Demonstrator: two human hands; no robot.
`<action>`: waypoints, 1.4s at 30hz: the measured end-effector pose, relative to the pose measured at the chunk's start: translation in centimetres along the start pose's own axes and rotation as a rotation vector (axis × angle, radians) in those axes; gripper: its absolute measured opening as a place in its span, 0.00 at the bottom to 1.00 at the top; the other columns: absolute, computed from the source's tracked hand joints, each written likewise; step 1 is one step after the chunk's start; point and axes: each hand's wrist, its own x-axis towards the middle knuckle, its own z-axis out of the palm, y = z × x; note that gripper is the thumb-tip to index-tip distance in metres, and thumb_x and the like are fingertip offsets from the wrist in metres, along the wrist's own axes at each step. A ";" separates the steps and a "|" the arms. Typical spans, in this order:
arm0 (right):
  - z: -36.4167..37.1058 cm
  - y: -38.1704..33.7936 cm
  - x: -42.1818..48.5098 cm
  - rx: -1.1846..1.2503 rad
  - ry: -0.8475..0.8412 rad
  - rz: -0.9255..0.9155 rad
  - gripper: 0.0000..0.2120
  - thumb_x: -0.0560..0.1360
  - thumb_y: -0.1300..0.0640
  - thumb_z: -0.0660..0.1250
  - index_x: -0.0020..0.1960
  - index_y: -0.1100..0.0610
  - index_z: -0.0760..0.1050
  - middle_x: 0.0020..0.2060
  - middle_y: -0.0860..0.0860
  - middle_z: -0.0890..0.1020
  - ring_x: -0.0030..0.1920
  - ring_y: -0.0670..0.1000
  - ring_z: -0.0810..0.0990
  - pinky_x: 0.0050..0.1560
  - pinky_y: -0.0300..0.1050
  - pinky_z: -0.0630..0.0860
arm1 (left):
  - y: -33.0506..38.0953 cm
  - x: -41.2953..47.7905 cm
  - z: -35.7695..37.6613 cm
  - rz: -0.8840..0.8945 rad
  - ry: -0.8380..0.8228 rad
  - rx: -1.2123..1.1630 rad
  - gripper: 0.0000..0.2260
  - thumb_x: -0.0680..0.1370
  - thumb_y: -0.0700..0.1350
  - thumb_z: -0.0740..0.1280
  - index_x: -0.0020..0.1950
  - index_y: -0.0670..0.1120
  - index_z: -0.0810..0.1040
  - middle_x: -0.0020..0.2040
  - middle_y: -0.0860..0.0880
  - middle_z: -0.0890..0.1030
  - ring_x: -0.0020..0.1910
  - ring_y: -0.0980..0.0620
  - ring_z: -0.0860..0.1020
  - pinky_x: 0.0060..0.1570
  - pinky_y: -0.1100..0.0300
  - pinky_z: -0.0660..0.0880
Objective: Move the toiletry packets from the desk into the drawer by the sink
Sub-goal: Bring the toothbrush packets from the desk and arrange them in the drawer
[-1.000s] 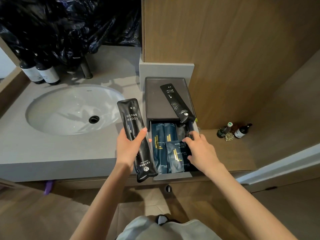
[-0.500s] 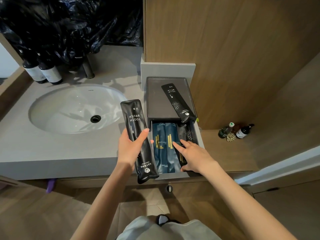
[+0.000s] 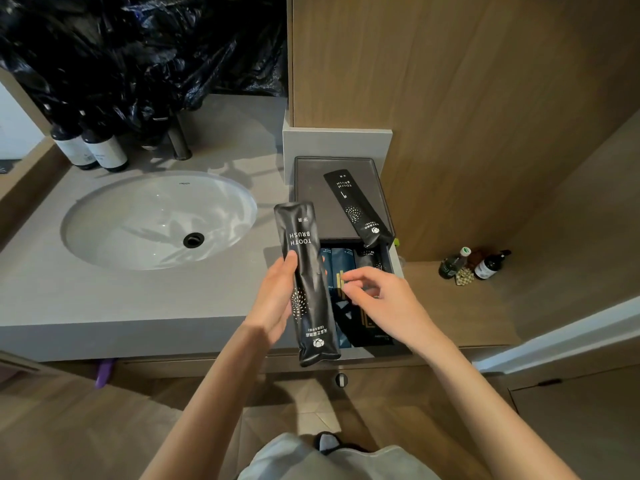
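My left hand (image 3: 273, 299) grips a long black packet marked TOOTH BRUSH (image 3: 304, 258), held upright just left of the open drawer (image 3: 367, 353) by the sink. Several dark blue and black packets (image 3: 341, 261) lie inside the drawer. My right hand (image 3: 388, 306) hovers over them with fingers loosely curled, and I see nothing held in it. A second black toothbrush packet (image 3: 356, 206) lies slanted on the dark grey tray (image 3: 311, 195) behind the drawer, its lower end over the drawer's back edge.
A white oval sink (image 3: 156, 220) is set in the grey counter on the left, with a faucet (image 3: 178, 140), two dark bottles (image 3: 90, 147) and black plastic bags (image 3: 138, 46) behind it. Small bottles (image 3: 474, 265) stand on the wooden ledge at right.
My right hand has lifted off the packets in the drawer and curled its fingers. The left hand with the toothbrush packet has shifted slightly toward the drawer.
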 end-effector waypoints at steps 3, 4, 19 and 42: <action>1.1 0.0 -0.4 0.144 -0.016 0.060 0.03 0.75 0.51 0.69 0.47 0.47 0.81 0.39 0.43 0.84 0.40 0.43 0.82 0.50 0.45 0.79 | 0.0 0.4 0.6 0.017 -0.008 -0.149 0.15 0.83 0.47 0.53 0.58 0.42 0.77 0.48 0.45 0.85 0.47 0.51 0.83 0.52 0.53 0.77; 1.3 0.1 -0.5 0.159 -0.010 0.077 0.02 0.74 0.51 0.70 0.46 0.47 0.81 0.37 0.43 0.83 0.39 0.42 0.81 0.50 0.44 0.78 | 0.1 0.4 0.8 0.020 -0.010 -0.196 0.14 0.83 0.46 0.53 0.57 0.42 0.77 0.48 0.45 0.85 0.46 0.51 0.83 0.51 0.54 0.77; -2.1 0.9 -1.5 0.003 0.143 0.024 0.05 0.74 0.56 0.71 0.41 0.47 0.81 0.34 0.44 0.83 0.36 0.42 0.80 0.43 0.39 0.77 | 1.4 0.2 0.0 0.316 0.127 0.353 0.30 0.78 0.47 0.66 0.76 0.54 0.55 0.67 0.50 0.71 0.65 0.53 0.73 0.61 0.58 0.72; -4.0 -1.2 -1.6 0.109 0.315 -0.097 0.32 0.75 0.56 0.69 0.73 0.46 0.58 0.65 0.47 0.71 0.57 0.50 0.77 0.59 0.53 0.77 | 0.7 -1.8 0.0 0.126 -0.046 0.462 0.02 0.73 0.43 0.73 0.43 0.49 0.84 0.42 0.48 0.84 0.38 0.52 0.78 0.30 0.66 0.72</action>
